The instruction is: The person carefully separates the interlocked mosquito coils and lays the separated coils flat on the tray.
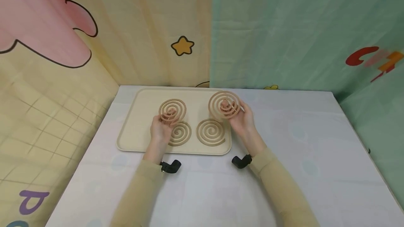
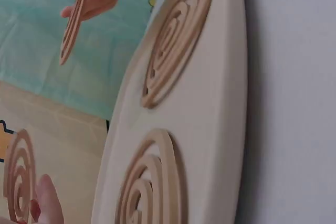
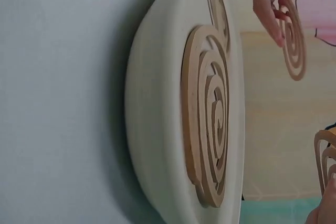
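My left hand (image 1: 161,130) holds a flat tan spiral coil (image 1: 172,110), like a mosquito coil, raised over the tray. Another such coil (image 1: 224,104) is in my right hand (image 1: 243,119), lifted above the tray's right end. Two more coils lie flat on the tray: one (image 1: 180,133) partly behind my left hand, the other (image 1: 210,132) to its right. The left wrist view shows the held coil (image 2: 20,177) tilted near upright, with the thumb against it. At the right wrist view's lower right edge, only part of the right hand's coil (image 3: 326,153) shows.
The cream tray (image 1: 135,129) has a raised rim and sits at the back of a white-covered table (image 1: 202,192). Printed curtains (image 1: 268,34) stand behind it and along both sides. A black wrist camera (image 1: 170,166) is strapped at the left cuff, another (image 1: 241,161) at the right.
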A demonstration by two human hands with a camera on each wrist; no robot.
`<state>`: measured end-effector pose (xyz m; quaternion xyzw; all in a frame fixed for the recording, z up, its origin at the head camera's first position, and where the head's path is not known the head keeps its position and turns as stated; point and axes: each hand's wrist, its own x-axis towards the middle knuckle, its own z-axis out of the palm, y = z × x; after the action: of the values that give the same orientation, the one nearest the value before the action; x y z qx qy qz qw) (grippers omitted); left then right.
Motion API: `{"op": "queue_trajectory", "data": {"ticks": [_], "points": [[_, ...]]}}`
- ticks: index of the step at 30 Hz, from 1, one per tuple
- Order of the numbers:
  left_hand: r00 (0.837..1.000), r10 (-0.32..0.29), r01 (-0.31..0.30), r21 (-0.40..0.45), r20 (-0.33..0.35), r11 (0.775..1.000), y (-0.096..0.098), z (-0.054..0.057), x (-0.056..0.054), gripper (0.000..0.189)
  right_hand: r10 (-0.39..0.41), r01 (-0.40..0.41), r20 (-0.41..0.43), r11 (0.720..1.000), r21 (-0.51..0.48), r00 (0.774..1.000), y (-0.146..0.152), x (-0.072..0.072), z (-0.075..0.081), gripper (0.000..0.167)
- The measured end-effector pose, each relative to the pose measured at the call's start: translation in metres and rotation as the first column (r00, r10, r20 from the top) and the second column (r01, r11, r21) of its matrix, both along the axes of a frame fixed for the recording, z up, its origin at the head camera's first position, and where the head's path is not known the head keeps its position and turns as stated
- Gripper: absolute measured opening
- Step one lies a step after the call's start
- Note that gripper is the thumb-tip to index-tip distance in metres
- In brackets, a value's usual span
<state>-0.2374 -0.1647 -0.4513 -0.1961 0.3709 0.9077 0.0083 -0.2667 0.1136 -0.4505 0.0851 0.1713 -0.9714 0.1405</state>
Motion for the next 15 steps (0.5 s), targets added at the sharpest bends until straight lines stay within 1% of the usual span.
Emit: {"op": "queue_trajectory", "data": {"ticks": [1, 2, 3, 4, 5, 6, 7, 8, 10, 11, 12, 13, 14, 15], "points": [[1.000, -0.018, 0.019, -0.048, 0.020, 0.999, -0.002, -0.001, -0.004, 0.023, 0.003, -0.003, 0.002, 1.000, 0.022, 1.000, -0.001, -0.004, -0.001, 0.043], [0.998, -0.047, 0.050, -0.105, 0.034, 0.993, -0.003, -0.002, -0.007, 0.024, 0.007, -0.007, 0.006, 0.999, 0.041, 1.000, -0.003, -0.007, -0.002, 0.046], [0.996, -0.071, 0.078, -0.163, 0.050, 0.984, -0.005, -0.003, -0.010, 0.024, 0.006, -0.007, 0.009, 0.998, 0.061, 1.000, -0.005, -0.011, -0.003, 0.049], [0.992, -0.100, 0.118, -0.264, 0.079, 0.957, -0.007, -0.003, -0.013, 0.026, 0.009, -0.010, 0.012, 0.997, 0.077, 1.000, -0.006, -0.014, -0.005, 0.051], [0.986, -0.131, 0.162, -0.373, 0.107, 0.914, -0.008, -0.003, -0.016, 0.029, 0.010, -0.011, 0.015, 0.996, 0.088, 1.000, -0.007, -0.017, -0.006, 0.053], [0.978, -0.154, 0.203, -0.479, 0.141, 0.854, -0.009, -0.002, -0.018, 0.032, 0.016, -0.018, 0.017, 0.994, 0.107, 1.000, -0.008, -0.019, -0.007, 0.054], [0.969, -0.173, 0.245, -0.568, 0.179, 0.786, -0.011, 0.000, -0.021, 0.036, 0.021, -0.023, 0.018, 0.992, 0.123, 1.000, -0.008, -0.022, -0.009, 0.054], [0.959, -0.185, 0.280, -0.628, 0.214, 0.726, -0.011, 0.001, -0.023, 0.040, 0.026, -0.029, 0.023, 0.990, 0.140, 0.999, -0.009, -0.024, -0.010, 0.054], [0.942, -0.191, 0.333, -0.711, 0.275, 0.619, -0.012, 0.005, -0.028, 0.045, 0.035, -0.040, 0.029, 0.984, 0.172, 0.999, -0.010, -0.027, -0.012, 0.053], [0.940, -0.196, 0.340, -0.722, 0.279, 0.603, -0.013, 0.006, -0.031, 0.046, 0.036, -0.042, 0.034, 0.982, 0.183, 0.999, -0.010, -0.029, -0.013, 0.052], [0.937, -0.202, 0.348, -0.722, 0.285, 0.598, -0.013, 0.007, -0.034, 0.046, 0.041, -0.048, 0.040, 0.979, 0.196, 0.998, -0.010, -0.030, -0.013, 0.052], [0.935, -0.207, 0.353, -0.715, 0.287, 0.604, -0.013, 0.007, -0.037, 0.045, 0.045, -0.054, 0.045, 0.977, 0.204, 0.998, -0.011, -0.032, -0.014, 0.051], [0.935, -0.206, 0.353, -0.702, 0.288, 0.618, -0.013, 0.007, -0.040, 0.045, 0.051, -0.061, 0.051, 0.975, 0.212, 0.997, -0.011, -0.033, -0.014, 0.051], [0.934, -0.205, 0.355, -0.700, 0.293, 0.620, -0.013, 0.007, -0.043, 0.045, 0.060, -0.071, 0.058, 0.974, 0.215, 0.997, -0.011, -0.035, -0.015, 0.050]]}}
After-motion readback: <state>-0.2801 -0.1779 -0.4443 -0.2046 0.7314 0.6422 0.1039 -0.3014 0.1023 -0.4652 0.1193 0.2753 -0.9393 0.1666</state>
